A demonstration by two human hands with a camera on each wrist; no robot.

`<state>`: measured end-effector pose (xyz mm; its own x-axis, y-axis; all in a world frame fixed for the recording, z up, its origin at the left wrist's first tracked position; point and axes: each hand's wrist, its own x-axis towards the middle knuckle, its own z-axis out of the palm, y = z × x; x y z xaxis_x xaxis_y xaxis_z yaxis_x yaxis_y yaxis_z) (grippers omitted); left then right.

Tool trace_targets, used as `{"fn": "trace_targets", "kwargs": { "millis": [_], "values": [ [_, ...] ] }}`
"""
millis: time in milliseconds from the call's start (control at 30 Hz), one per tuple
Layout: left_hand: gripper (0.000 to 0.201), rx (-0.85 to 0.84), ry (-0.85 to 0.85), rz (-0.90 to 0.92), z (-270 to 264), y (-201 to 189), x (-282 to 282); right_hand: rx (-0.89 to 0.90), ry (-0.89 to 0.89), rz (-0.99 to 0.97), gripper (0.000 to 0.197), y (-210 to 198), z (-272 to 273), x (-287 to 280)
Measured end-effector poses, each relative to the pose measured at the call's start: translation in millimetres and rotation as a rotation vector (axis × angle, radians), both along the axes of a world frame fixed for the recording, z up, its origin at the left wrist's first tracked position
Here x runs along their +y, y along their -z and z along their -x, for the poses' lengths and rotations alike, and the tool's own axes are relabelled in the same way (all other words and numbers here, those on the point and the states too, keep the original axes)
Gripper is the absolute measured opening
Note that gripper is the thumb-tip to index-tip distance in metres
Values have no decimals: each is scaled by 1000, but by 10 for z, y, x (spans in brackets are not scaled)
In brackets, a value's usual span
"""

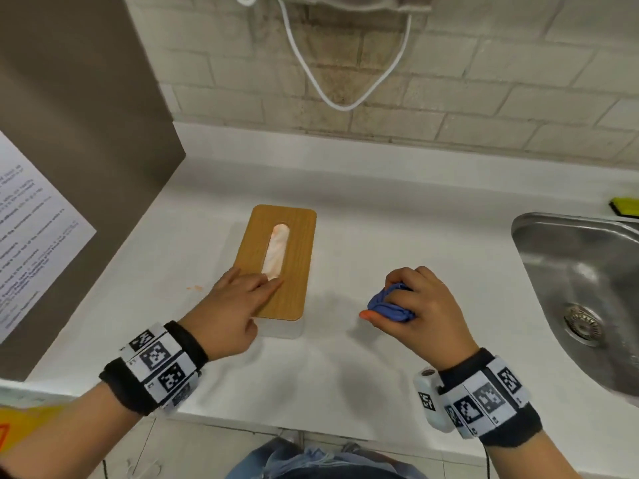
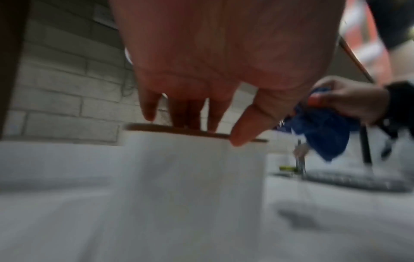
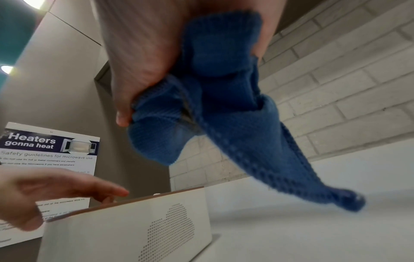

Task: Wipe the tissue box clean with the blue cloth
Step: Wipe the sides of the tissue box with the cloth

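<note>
The tissue box (image 1: 287, 271), white with a wooden lid and a long slot showing tissue, lies on the white counter. My left hand (image 1: 238, 299) rests on its near left corner, straight fingers touching the lid by the near end of the slot. The left wrist view shows those fingertips (image 2: 188, 115) on the lid's edge above the box's white side (image 2: 190, 177). To the right of the box, apart from it, my right hand (image 1: 418, 299) grips the bunched blue cloth (image 1: 390, 305) above the counter. In the right wrist view the cloth (image 3: 224, 106) hangs from that fist, one end trailing down.
A steel sink (image 1: 525, 243) is set into the counter at the right, with a yellow-green sponge (image 1: 626, 206) behind it. A brown panel with a paper notice (image 1: 31, 236) stands at the left. A small orange mark (image 1: 195, 288) lies left of the box. A white cable (image 1: 345, 105) hangs on the brick wall.
</note>
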<state>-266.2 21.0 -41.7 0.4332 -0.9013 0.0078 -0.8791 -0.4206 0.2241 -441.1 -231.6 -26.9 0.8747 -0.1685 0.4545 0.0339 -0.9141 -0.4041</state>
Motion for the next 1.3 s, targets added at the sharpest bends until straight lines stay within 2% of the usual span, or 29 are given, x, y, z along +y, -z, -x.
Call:
{"fn": "trace_targets", "kwargs": {
  "millis": [167,267,366,433,533,600,700,800,966,1066,1199,1299],
  "values": [
    [78,-75,-428,27,518,183,-425,-6,8,-73,45,44,-18,88],
    [68,-66,-517,64,517,261,-551,-8,0,-92,49,36,-43,128],
    [66,7,-515,229,424,235,-398,-32,3,-121,50,-28,-109,164],
    [62,195,-469,377,298,176,-211,-56,14,-144,46,-80,-179,195],
    [51,573,-344,537,75,160,38,-97,14,-172,48,-147,-292,234],
    [47,756,-266,554,6,185,133,-111,11,-161,48,-175,-345,251],
    [48,818,-176,454,-79,147,213,-105,19,-150,43,-174,-357,261],
    [53,776,-85,304,-193,17,268,-88,35,-144,49,-118,-282,243],
    [69,561,107,-41,-445,-66,373,-37,86,-149,48,22,-61,161],
    [77,459,154,-186,-670,-14,425,-22,120,-156,53,104,59,121],
    [87,265,119,-197,-938,-118,394,-3,157,-160,57,157,174,104],
    [61,66,-17,-19,-775,-224,206,2,172,-186,52,192,232,97]
  ]
}}
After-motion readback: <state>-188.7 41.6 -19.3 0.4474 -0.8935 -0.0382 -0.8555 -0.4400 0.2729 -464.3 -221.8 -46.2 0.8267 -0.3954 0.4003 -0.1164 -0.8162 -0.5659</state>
